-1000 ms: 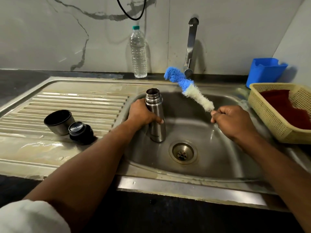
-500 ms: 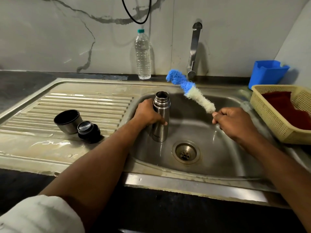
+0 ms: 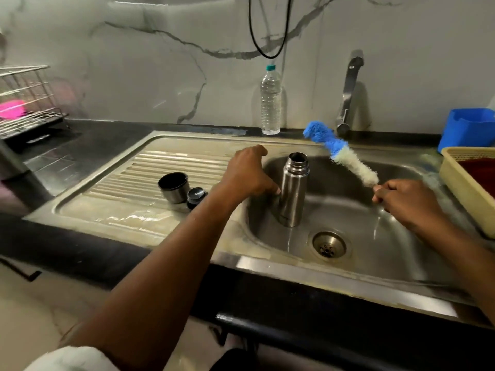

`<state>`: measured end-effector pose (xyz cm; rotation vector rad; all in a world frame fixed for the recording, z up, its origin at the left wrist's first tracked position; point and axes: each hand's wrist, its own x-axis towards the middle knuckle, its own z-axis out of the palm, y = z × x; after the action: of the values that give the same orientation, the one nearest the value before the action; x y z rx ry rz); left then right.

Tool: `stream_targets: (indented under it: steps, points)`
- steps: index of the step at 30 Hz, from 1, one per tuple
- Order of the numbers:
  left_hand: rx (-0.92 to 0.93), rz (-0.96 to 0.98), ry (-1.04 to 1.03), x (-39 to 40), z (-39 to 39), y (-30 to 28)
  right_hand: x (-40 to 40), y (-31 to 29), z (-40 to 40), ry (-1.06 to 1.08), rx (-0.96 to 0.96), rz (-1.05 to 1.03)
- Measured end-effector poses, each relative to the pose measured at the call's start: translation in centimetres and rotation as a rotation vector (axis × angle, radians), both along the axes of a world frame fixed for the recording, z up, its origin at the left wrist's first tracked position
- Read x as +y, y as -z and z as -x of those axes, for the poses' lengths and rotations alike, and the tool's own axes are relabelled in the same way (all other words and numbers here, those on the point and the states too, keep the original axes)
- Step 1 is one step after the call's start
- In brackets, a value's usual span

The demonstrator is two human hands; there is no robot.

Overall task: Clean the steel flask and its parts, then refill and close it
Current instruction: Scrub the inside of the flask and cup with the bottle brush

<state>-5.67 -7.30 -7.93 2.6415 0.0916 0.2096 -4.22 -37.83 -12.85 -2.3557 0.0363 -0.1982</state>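
The tall cylindrical steel flask [image 3: 293,190] is standing open in the sink basin [image 3: 375,236], likely slick, rigid and light; it is best gripped mid-body. The left hand [image 3: 247,174] is hovering beside the flask with loosely curled fingers, one fingertip possibly touching it; the right hand [image 3: 404,200], right of the flask, is pinching the blue-and-white bottle brush [image 3: 340,153].

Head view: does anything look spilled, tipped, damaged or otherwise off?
Nothing stands out. The flask stands upright and open in the sink; its cup and stopper sit on the wet drainboard. The right hand holds the bottle brush; its blue tip droops.
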Motion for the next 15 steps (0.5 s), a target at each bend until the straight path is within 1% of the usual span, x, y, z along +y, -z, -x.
stream_targets:
  steps: [3,9,13,15]
  points:
    - [-0.018,-0.111,-0.004,2.7,3.0,-0.3,-0.3,0.1,0.1,0.011,-0.004,-0.002]
    - [0.072,-0.334,-0.101,7.6,6.5,-1.0,-0.7,0.6,-0.1,0.046,0.009,-0.011]
    - [0.133,-0.387,-0.106,8.8,7.1,-0.5,-0.9,0.9,-0.3,0.05,0.001,-0.004]
    - [0.138,-0.376,-0.101,8.9,6.9,-0.5,-0.9,1.0,-0.4,0.048,0.001,-0.002]
